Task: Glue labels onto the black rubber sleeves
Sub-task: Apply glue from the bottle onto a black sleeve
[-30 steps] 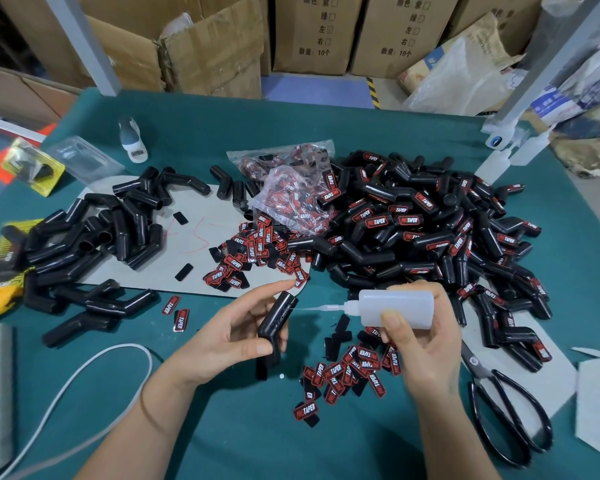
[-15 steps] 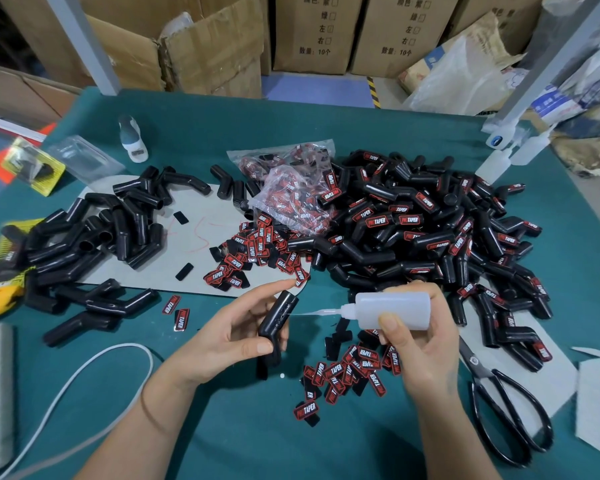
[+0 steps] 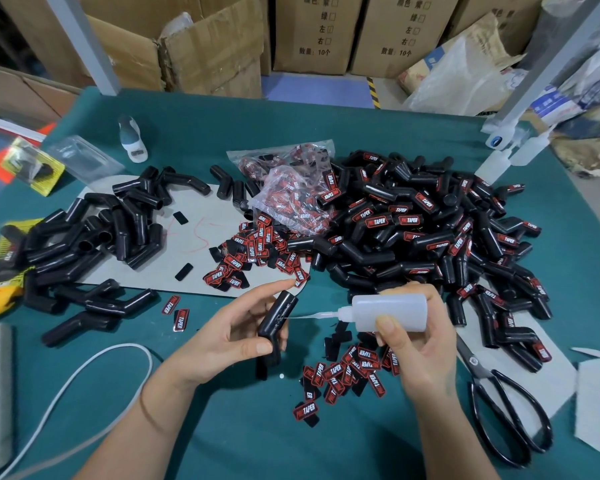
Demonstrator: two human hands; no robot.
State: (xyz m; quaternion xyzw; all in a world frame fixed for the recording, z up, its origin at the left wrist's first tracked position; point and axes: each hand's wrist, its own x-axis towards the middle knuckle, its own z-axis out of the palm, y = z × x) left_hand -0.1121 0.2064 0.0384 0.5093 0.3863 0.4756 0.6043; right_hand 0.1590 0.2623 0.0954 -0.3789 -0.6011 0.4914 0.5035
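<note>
Scissors (image 3: 499, 403) and loose labels (image 3: 347, 372) lie beside labelled sleeves (image 3: 413, 230).

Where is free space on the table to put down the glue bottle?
Bare green cloth lies between the white cable and the loose labels, and along the far edge behind the labelled sleeves. The middle is crowded.

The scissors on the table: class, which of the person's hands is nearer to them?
Right. The right hand, gripping the glue bottle, is just beside the scissors; the left hand, holding a sleeve, is farther away.
</note>
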